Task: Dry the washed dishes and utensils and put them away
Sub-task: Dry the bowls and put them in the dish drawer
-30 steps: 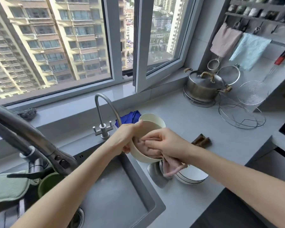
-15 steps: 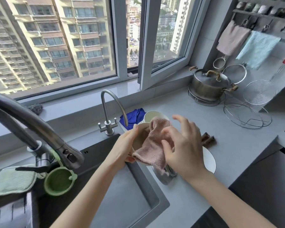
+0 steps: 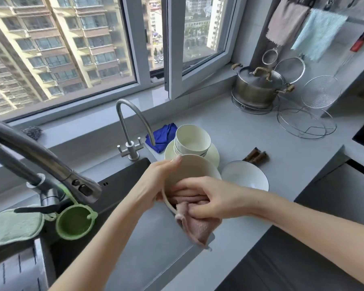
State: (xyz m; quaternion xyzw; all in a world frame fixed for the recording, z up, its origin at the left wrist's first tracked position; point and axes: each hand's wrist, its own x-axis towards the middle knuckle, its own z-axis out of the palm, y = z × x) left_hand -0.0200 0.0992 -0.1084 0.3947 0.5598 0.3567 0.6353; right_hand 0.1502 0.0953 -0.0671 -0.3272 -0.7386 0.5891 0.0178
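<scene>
My left hand [image 3: 156,183] grips a cream bowl [image 3: 192,166] by its rim, tilted on its side above the sink's right edge. My right hand [image 3: 210,197] holds a pink cloth [image 3: 194,226] and presses it into the bowl's inside; the cloth's loose end hangs below the bowl. Behind it two small cream bowls [image 3: 192,140] are stacked on a cream plate [image 3: 212,153]. To the right a white bowl with a dark rim [image 3: 245,175] stands on the counter. Brown utensil handles [image 3: 255,157] lie beyond that bowl.
A dark sink [image 3: 147,234] lies below the hands, with two taps [image 3: 130,120] at its back and left. A green strainer [image 3: 75,222] and green pad [image 3: 14,224] hang at the left. A blue cloth [image 3: 162,134], lidded pot [image 3: 257,87] and wire racks [image 3: 306,124] stand on the grey counter [image 3: 235,244].
My right hand, which had lifted the cloth up over the bowl half a second ago, has pushed it back down inside. The view has shifted, showing the stacked bowls.
</scene>
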